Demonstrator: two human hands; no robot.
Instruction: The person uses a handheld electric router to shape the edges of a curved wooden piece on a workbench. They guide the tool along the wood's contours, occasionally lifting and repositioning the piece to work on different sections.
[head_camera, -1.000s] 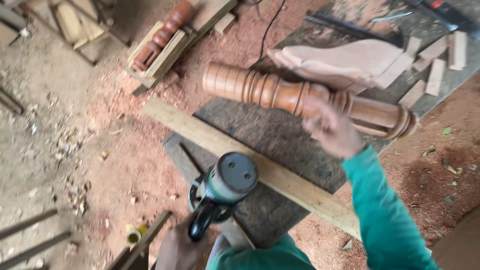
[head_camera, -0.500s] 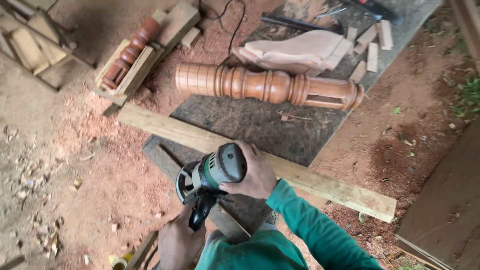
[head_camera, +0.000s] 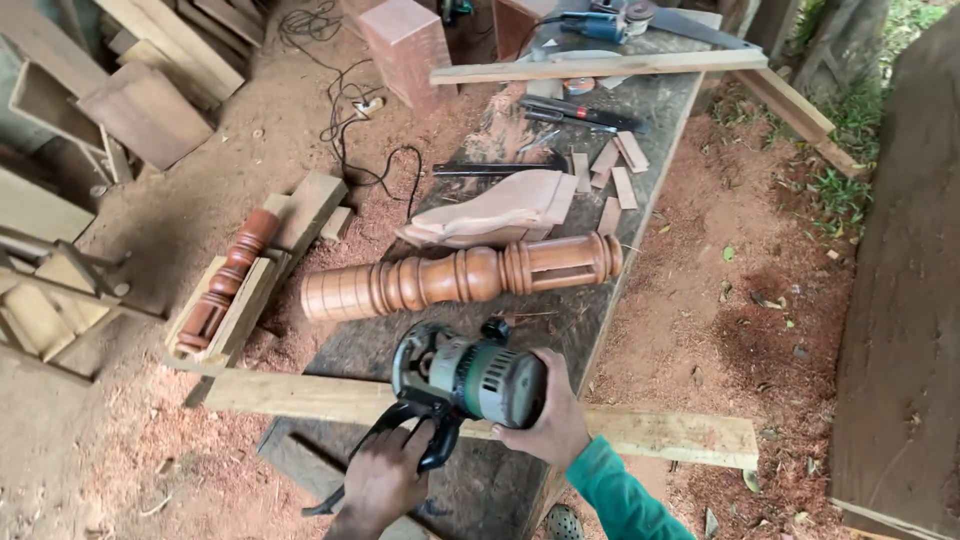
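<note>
So compared with a second ago, the right hand (head_camera: 548, 420) has come off the turned wooden post (head_camera: 462, 277) and is now back on the power tool (head_camera: 470, 378), fingers wrapped around the grey-green motor housing. The left hand (head_camera: 385, 480) has its fingers closed around the black handle at the tool's rear, so both hands are gripping the same machine. The view has also swung up, so way more of the workbench (head_camera: 650, 150) shows now. To me that reads like the post got positioned and the tool is being brought in. The post lies on its side across the bench, just beyond the tool's front end, close but not touching from what I can see. A long plank (head_camera: 680, 435) runs under the hands, and a carved wood piece (head_camera: 500, 210) sits right behind the post.
</note>
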